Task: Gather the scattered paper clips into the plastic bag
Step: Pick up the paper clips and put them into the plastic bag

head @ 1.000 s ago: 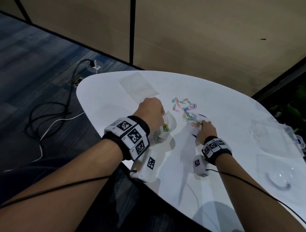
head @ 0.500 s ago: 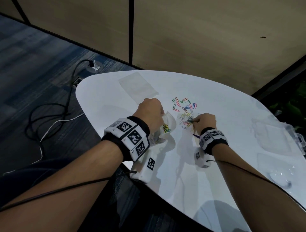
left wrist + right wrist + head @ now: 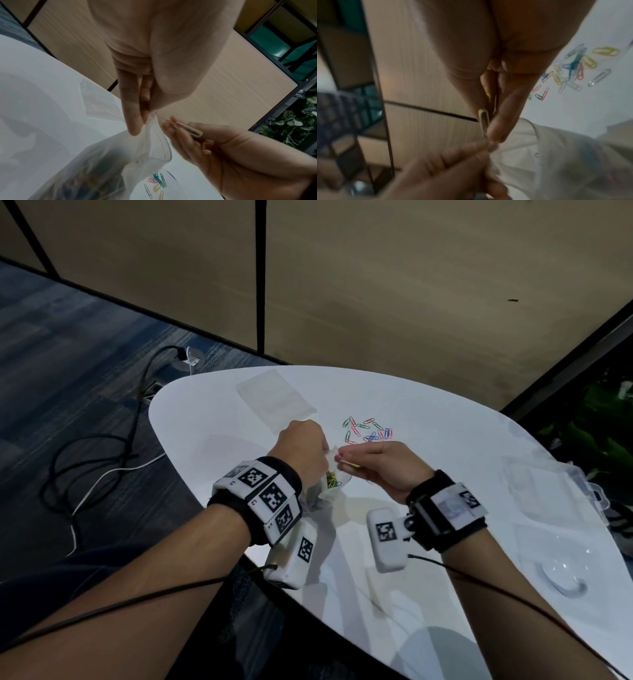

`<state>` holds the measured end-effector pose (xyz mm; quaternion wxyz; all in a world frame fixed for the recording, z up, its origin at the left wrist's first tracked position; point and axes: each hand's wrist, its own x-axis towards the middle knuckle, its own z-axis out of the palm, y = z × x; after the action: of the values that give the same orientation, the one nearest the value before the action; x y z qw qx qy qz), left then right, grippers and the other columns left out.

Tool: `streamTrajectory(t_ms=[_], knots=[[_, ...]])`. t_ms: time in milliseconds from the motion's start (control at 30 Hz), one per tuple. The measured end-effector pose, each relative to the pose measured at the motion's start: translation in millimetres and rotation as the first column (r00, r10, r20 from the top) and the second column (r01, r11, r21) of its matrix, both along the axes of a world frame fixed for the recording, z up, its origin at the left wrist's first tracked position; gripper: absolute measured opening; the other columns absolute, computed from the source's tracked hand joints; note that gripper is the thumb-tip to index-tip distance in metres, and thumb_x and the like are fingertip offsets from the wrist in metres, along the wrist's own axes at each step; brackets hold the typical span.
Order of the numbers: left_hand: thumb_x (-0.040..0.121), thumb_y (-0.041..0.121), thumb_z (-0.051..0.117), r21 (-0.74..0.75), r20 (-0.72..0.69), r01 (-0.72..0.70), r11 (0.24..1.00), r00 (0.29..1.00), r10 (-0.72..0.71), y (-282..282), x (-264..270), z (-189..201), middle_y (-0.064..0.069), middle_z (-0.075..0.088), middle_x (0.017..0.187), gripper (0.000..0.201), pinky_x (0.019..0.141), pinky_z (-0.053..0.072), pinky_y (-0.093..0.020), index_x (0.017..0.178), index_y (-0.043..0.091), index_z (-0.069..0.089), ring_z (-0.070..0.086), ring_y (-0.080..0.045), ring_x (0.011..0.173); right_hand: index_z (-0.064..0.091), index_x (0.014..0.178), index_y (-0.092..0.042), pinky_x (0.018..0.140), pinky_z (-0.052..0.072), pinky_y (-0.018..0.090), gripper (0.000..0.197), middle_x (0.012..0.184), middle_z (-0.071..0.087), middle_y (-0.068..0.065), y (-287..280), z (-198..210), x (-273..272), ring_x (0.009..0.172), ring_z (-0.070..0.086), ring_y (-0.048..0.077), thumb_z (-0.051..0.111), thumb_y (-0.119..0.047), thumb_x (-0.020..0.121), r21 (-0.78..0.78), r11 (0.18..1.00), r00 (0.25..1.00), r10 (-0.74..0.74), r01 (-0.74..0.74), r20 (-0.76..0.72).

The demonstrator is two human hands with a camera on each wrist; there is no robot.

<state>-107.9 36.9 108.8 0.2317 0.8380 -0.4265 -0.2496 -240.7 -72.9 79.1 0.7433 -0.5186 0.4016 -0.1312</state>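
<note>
The left hand pinches the rim of the clear plastic bag, holding its mouth open above the white table; colored clips already lie inside. The right hand grasps a few paper clips between thumb and fingertips, right at the bag's mouth. The scattered paper clips remain on the table at about 1 o'clock from the bag.

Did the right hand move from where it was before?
Yes. The right hand has come left and toward the person, away from the loose clips on the table, up to the bag mouth.
</note>
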Motion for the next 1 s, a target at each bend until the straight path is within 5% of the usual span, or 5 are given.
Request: streamTrajectory(t_ms=[233,533,700,800,1000], knots=[[0.089,0.008,0.059,-0.027,-0.042,-0.012,1.000,0.999,0.010,-1.9,1.3,-1.1,-0.007,0.073,0.102,0.021,0.080,0.057,-0.030,0.097,0.011,0.077,0.069,-0.025,0.091,0.073,0.090,-0.014,0.080,0.060,0.040,0.022,0.079,0.075,0.014,18.4,-10.8,22.2,0.078,0.074,0.028,0.071,-0.001,0.073,-0.464,0.878,0.950,-0.033,-0.121,-0.311],[0.087,0.006,0.060,-0.038,-0.055,-0.021,0.999,0.998,0.019,-0.7,1.4,2.7,-0.006,0.073,0.088,0.020,0.078,0.059,-0.031,0.089,0.011,0.078,0.071,-0.025,0.085,0.079,0.086,-0.015,0.073,0.056,0.019,0.018,0.078,0.076,-0.002,38.0,-1.0,18.4,0.074,0.070,0.010,0.062,-0.009,0.084,-0.720,0.584,0.899,0.042,-0.375,-0.435],[0.090,0.003,0.057,-0.058,-0.086,-0.065,0.996,0.994,0.060,5.8,6.9,4.2,-0.007,0.072,0.104,0.025,0.086,0.057,-0.031,0.102,0.012,0.076,0.070,-0.026,0.093,0.075,0.088,-0.002,0.075,0.060,0.034,0.030,0.088,0.073,0.016,1.7,0.9,-1.1,0.079,0.071,0.024,0.050,0.013,0.085,-0.558,0.830,0.991,-0.084,0.012,-0.103],[0.092,0.003,0.055,-0.089,-0.118,-0.091,0.992,0.990,0.080,12.3,13.9,3.2,-0.009,0.071,0.107,0.024,0.089,0.058,-0.036,0.103,0.011,0.074,0.071,-0.028,0.091,0.073,0.107,-0.018,0.098,0.052,0.037,0.026,0.113,0.072,0.007,-60.8,-30.5,-24.0,0.101,0.068,0.023,0.059,-0.008,0.088,-0.669,0.743,0.882,-0.306,-0.013,-0.357],[0.093,0.006,0.055,-0.118,-0.092,-0.077,0.990,0.994,0.067,12.5,22.2,0.3,-0.008,0.071,0.102,0.023,0.090,0.057,-0.036,0.103,0.013,0.075,0.070,-0.027,0.091,0.029,0.149,-0.011,0.114,0.027,0.040,0.062,0.155,0.033,0.012,-127.6,-95.7,-8.5,0.140,0.035,0.032,0.043,-0.043,0.098,-0.479,0.785,0.581,-0.192,-0.393,-0.791]])
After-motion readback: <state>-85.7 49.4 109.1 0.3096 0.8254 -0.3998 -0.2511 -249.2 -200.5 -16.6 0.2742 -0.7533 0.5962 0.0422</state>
